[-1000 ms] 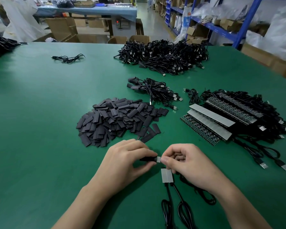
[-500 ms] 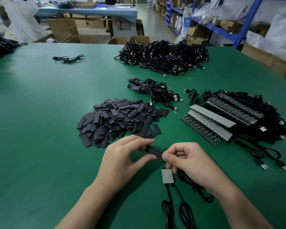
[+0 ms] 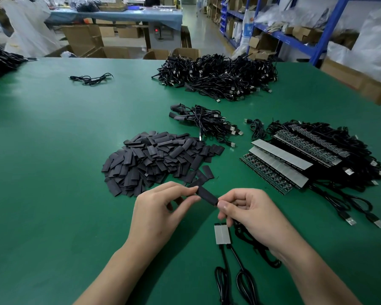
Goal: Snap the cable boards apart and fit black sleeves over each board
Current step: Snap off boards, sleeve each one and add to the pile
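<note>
Green counter (image 3: 53,150) beneath everything. At far left edge, dark heap of cables (image 3: 0,60), partly out of view. Further in, toward the back, 1 loose cable (image 3: 90,78) lying alone.

Left of centre, broad pile of sleeves (image 3: 154,159), flat and black, with a few strays off its near right side. Just in front of that pile, left hand (image 3: 158,214), raised off the counter, thumb and forefinger pinched on the upper left end of 1 black sleeve (image 3: 207,195), remaining fingers loosely curled. Sleeve tilted, high at left and low at right, spanning the gap between both hands.

Behind, mid-counter, small bundle (image 3: 205,122) of cables with black-covered ends; further back, large tangled heap (image 3: 218,75).

Below the sleeve, flat on the counter, 2 pale boards (image 3: 221,234) joined side by side, each with a black lead running toward the near edge.

At the sleeve's lower right end, right hand (image 3: 253,216), fingers curled, thumb and forefinger clamped there. Board inside hidden; depth impossible to tell. Looped black cord (image 3: 257,249) trailing from under the palm.

At right, long strips of boards (image 3: 279,164) stacked on a mass of wires (image 3: 339,150). Beyond the counter, blue shelving (image 3: 330,25).
</note>
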### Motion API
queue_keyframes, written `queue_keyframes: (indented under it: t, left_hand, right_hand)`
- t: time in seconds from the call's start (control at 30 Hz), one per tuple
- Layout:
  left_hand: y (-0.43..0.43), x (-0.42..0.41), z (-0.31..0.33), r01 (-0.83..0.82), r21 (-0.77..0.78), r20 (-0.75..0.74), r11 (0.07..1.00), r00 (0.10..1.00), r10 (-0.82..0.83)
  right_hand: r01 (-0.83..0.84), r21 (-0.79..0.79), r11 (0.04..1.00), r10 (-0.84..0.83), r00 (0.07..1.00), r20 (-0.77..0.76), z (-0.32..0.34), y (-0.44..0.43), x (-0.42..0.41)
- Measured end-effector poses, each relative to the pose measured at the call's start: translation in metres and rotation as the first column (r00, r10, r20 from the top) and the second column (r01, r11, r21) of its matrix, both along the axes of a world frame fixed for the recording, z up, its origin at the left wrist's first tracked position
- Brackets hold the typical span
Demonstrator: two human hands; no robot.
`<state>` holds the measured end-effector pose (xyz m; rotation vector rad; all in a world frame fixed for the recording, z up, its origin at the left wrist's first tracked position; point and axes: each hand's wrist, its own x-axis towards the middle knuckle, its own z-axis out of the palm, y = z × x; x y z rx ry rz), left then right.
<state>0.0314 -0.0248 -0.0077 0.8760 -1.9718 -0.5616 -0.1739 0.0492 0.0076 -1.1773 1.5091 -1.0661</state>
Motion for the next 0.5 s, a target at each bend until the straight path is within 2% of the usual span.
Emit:
queue_keyframes:
  t: [0.2, 0.37, 0.5]
  left_hand:
    - [-0.0008, 0.0003, -0.0013, 0.009, 0.009, 0.005, 1.000, 1.000, -0.009]
    - [0.0003, -0.0009, -0.0003, -0.022, 0.084, -0.032, 0.996, 0.999, 0.025]
    - [0.0028, -0.0040, 0.0007, 0.034, 0.131, -0.047, 0.991, 0.999, -0.028]
  right_hand:
    - [0.008, -0.029, 1.000, -0.008, 1.000, 0.006, -0.0024, -0.0007, -0.0006]
    - [-0.009, -0.049, 0.999, 0.012, 0.999, 0.046, -0.0030, -0.0015, 0.0012]
    - [0.005, -0.064, 0.998, -0.001, 0.997, 0.074, -0.0053, -0.0018, 0.0010]
